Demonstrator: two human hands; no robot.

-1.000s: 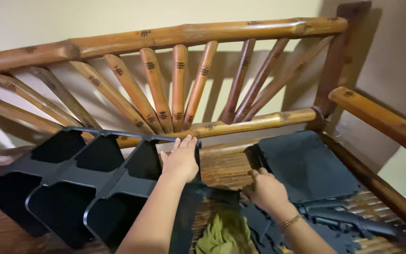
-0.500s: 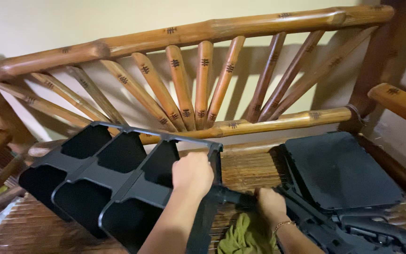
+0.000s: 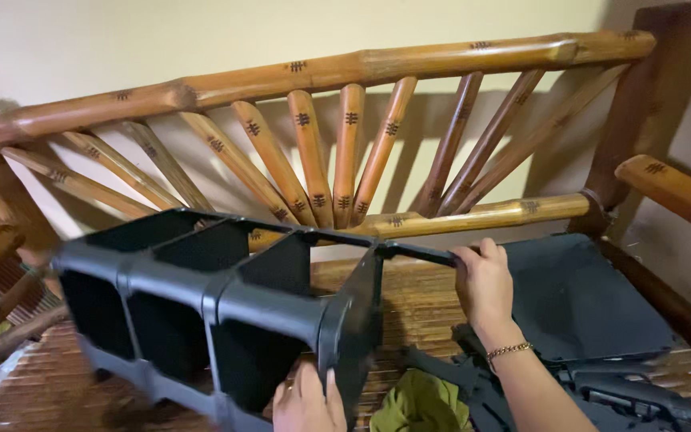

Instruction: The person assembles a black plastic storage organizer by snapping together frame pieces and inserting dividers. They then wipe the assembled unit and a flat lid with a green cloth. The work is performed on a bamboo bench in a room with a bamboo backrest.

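1. The left hand (image 3: 307,400) has dropped from the black three-compartment rack's (image 3: 201,308) top edge to its lower front corner, grip closed there.
2. An olive cloth (image 3: 421,400) lies on the bench (image 3: 417,308) seat, just right of that hand.
3. The right hand (image 3: 483,280) has come up and now clamps the rack's rear top rail.
4. With both hands on it, the rack has swung round, tilted above the bench.
5. A black flat panel (image 3: 573,300) rests beyond, near the bamboo backrest (image 3: 345,144).
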